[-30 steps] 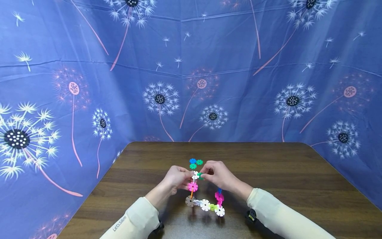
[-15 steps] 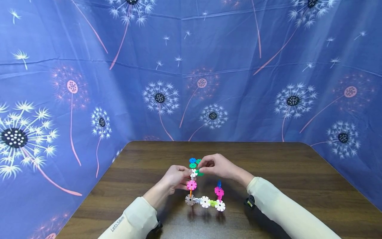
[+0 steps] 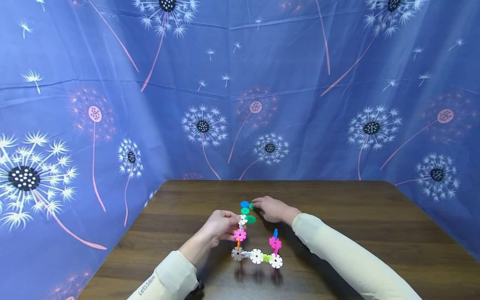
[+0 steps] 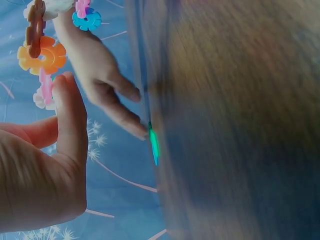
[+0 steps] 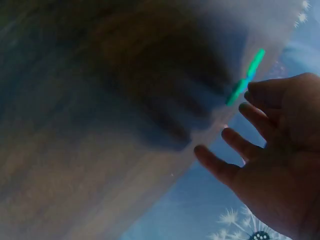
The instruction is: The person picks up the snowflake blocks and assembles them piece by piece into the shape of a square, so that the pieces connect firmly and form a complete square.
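My left hand (image 3: 220,227) pinches a chain of interlocking notched plastic discs near its white disc (image 3: 243,219). A green disc (image 3: 250,219) juts right from that white one. Below it come a pink disc (image 3: 240,235), an orange disc (image 4: 52,54) and a brown disc (image 3: 238,253). The chain runs right through a white disc (image 3: 256,256) and a lime one (image 3: 266,258), then up to a blue disc (image 3: 275,233). My right hand (image 3: 273,209), fingers extended and holding nothing, reaches to a loose green disc (image 3: 251,206); its fingertips are right at that disc.
Beside that loose disc, another green disc (image 3: 245,211) and a blue disc (image 3: 244,204) lie on the brown wooden table (image 3: 337,208). A blue dandelion-print cloth (image 3: 307,125) hangs behind the table's far edge.
My right hand has let go of the green disc next to the white one and moved back to the loose discs. That green disc stays on the chain. My left hand keeps its grip.
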A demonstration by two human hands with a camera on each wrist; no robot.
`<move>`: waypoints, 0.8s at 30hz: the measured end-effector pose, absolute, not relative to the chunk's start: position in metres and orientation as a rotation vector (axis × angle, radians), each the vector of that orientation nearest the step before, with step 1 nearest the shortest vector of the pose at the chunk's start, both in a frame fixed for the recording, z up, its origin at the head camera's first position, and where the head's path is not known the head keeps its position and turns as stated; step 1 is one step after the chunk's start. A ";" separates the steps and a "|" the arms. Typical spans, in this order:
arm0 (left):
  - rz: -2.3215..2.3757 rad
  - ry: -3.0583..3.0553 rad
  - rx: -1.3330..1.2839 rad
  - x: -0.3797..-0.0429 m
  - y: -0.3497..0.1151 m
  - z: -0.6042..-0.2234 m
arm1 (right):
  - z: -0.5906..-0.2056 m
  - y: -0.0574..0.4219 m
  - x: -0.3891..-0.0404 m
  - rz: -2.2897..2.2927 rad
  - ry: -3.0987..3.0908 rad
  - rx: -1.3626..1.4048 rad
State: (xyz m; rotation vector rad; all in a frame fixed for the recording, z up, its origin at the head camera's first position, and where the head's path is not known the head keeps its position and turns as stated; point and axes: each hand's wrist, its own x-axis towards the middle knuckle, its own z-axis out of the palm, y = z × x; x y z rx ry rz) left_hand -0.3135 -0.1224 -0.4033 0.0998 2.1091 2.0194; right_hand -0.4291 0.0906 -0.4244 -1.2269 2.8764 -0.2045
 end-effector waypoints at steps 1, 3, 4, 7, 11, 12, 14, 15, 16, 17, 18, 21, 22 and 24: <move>2.021 2.109 0.096 -0.313 -0.122 -0.403 | -0.426 0.091 -0.428 -0.168 2.869 -1.208; 2.019 2.110 0.094 -0.313 -0.122 -0.404 | -0.428 0.093 -0.427 -0.143 2.871 -1.199; 2.017 2.114 0.092 -0.312 -0.121 -0.403 | -0.429 0.095 -0.427 -0.150 2.880 -1.201; 2.019 2.126 0.094 -0.313 -0.120 -0.401 | -0.429 0.102 -0.427 -0.228 2.910 -1.227; 2.021 2.135 0.105 -0.313 -0.118 -0.398 | -0.430 0.113 -0.426 -0.366 2.925 -1.292; 2.015 2.136 0.108 -0.313 -0.117 -0.398 | -0.431 0.116 -0.425 -0.394 2.930 -1.311; 2.007 2.134 0.109 -0.313 -0.116 -0.399 | -0.432 0.121 -0.423 -0.435 2.940 -1.355; 2.003 2.132 0.112 -0.313 -0.116 -0.399 | -0.433 0.123 -0.422 -0.446 2.943 -1.377; 2.000 2.133 0.109 -0.313 -0.116 -0.400 | -0.433 0.125 -0.420 -0.456 2.945 -1.402; 1.997 2.136 0.104 -0.313 -0.116 -0.400 | -0.433 0.126 -0.419 -0.462 2.947 -1.427; 1.998 2.139 0.102 -0.314 -0.115 -0.400 | -0.432 0.128 -0.418 -0.468 2.948 -1.441; 2.001 2.145 0.096 -0.314 -0.115 -0.401 | -0.431 0.130 -0.414 -0.454 2.950 -1.447; 2.001 2.146 0.098 -0.314 -0.115 -0.402 | -0.430 0.130 -0.413 -0.451 2.946 -1.433; 1.995 2.146 0.098 -0.313 -0.115 -0.403 | -0.429 0.131 -0.409 -0.445 2.917 -1.395</move>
